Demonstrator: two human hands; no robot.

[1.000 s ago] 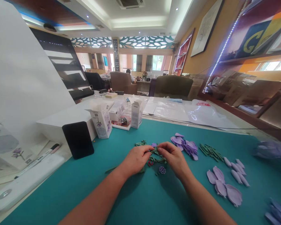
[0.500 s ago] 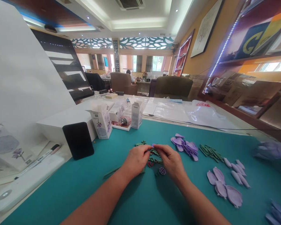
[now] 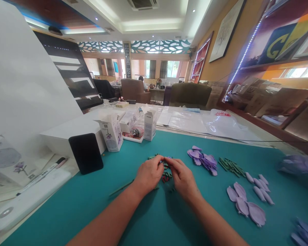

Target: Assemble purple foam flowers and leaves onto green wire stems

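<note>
My left hand (image 3: 149,173) and my right hand (image 3: 182,175) meet at the fingertips above the green mat, both closed in a pinch. What they pinch is mostly hidden; a bit of purple shows by the right fingers. Below and between them lie small green pieces (image 3: 167,175) and a red piece (image 3: 165,179), partly covered by the hands. A thin green stem (image 3: 122,187) sticks out to the left from behind my left forearm. To the right of my right hand rests a pile of purple petal pieces (image 3: 202,160).
Further right lie green sticks (image 3: 231,166), pale purple oblong pieces (image 3: 259,194) and broad petals (image 3: 242,207). A black phone-like slab (image 3: 86,153) leans at the left. Printed boxes (image 3: 112,135) and clear plastic sheets (image 3: 186,120) stand or lie behind. Someone sits far back.
The pinching fingertips have shifted slightly left and closer together. A round purple piece seen beneath my right hand is out of sight. More of the green stem shows at the left.
</note>
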